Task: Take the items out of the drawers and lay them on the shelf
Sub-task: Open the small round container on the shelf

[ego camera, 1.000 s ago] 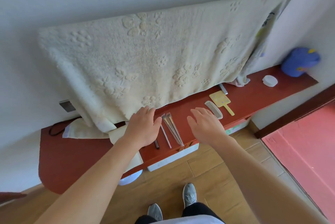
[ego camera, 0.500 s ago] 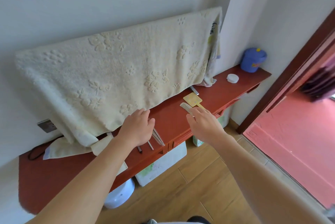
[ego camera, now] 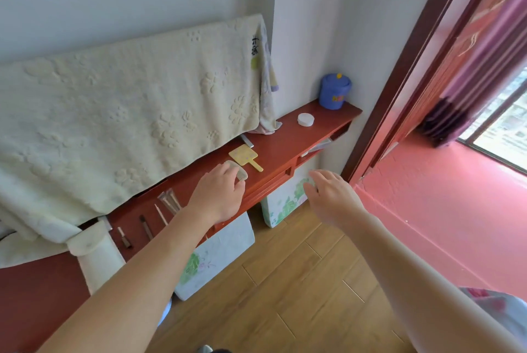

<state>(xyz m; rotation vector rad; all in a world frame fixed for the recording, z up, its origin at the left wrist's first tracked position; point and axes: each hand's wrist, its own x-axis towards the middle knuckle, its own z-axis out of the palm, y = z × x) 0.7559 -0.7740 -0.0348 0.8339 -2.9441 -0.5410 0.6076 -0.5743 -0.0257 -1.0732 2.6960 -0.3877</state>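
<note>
A long red shelf (ego camera: pixel 288 141) runs along the wall with drawers under its front edge. On it lie a yellow hand mirror (ego camera: pixel 244 156), a pale comb (ego camera: pixel 241 172), a bundle of thin sticks (ego camera: pixel 168 200) and a few small dark tools (ego camera: pixel 146 226). My left hand (ego camera: pixel 218 195) hovers with relaxed fingers over the shelf's front edge, partly covering the comb, and holds nothing. In front of the shelf my right hand (ego camera: pixel 332 195) is stretched out with spread fingers, empty, below an open drawer slot (ego camera: pixel 316 150) at the right end.
A cream towel (ego camera: pixel 122 113) hangs over the back of the shelf. A blue lidded pot (ego camera: pixel 334 91) and a white round lid (ego camera: pixel 305 119) stand at the right end. Two floral boxes (ego camera: pixel 216 252) sit on the wooden floor below. A doorway (ego camera: pixel 413 67) opens on the right.
The view has swung right along the shelf. Both hands have moved right; the left now sits over the comb and the right is off the shelf's front edge.
</note>
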